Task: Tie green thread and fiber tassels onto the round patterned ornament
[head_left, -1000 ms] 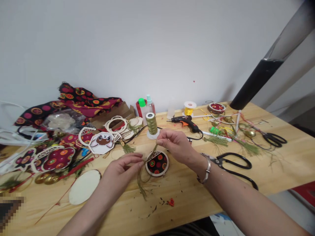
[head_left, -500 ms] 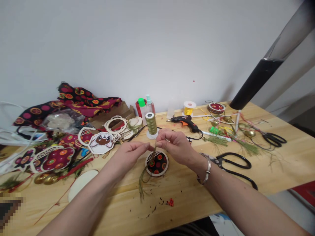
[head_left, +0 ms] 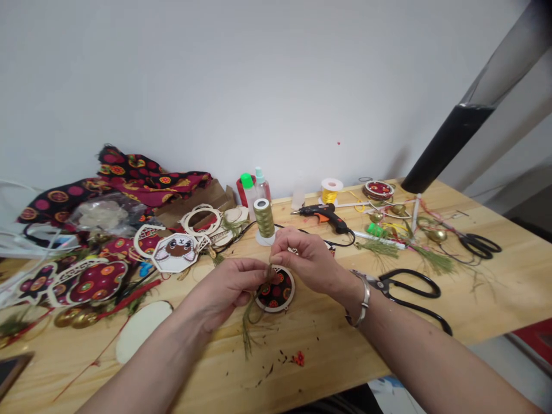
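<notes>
Left hand (head_left: 228,287), right hand (head_left: 307,261) both pinched on olive tassel (head_left: 249,322) over round ornament (head_left: 279,293) on wooden table (head_left: 495,287)

Open along the table's (head_left: 328,351) front edge; blocked by disc (head_left: 281,289) centre, scissors (head_left: 405,284) right, spool (head_left: 264,217) behind, ornaments (head_left: 97,280) left.

Both forearms reached forward and converged. The left grip (head_left: 226,287) curled palm-down, fingertips pinched together; the right grip (head_left: 304,260) pinched just beside it, wrist bent.
</notes>
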The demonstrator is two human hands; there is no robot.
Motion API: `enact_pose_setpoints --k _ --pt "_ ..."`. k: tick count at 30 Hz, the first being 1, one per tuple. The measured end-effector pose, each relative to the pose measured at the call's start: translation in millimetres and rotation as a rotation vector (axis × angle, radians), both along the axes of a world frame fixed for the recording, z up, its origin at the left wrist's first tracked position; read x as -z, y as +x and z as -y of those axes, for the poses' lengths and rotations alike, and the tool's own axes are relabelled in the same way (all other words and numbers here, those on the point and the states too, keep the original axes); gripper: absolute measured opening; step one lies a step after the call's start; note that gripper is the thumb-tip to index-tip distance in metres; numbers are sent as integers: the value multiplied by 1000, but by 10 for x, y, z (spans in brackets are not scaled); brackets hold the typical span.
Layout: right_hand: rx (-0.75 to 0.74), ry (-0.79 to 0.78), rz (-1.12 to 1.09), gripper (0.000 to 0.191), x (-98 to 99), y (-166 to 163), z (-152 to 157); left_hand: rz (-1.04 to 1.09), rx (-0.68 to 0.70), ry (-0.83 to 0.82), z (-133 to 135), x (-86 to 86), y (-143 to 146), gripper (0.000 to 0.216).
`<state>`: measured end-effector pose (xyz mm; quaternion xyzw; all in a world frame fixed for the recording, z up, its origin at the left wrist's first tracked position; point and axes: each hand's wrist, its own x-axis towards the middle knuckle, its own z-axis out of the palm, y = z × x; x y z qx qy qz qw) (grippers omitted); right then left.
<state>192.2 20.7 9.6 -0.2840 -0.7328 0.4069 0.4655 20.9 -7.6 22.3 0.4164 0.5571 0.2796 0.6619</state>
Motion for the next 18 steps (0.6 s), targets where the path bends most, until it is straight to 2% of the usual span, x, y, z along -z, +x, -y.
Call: enact_pose_setpoints --k 4,8,12,18 --pt "21 -7 13 14 15 -2 -1 40 -133 42 74 30 -22 22" --pt "86 -43 47 13 41 -23 -12 -65 -268 250 137 58 -55 19" --pt "156 -112 72 13 60 -48 -26 -219 -261 438 176 38 -60 17" --pt "161 -161 77 13 83 -58 -37 -472 -203 595 196 -22 -4 15"
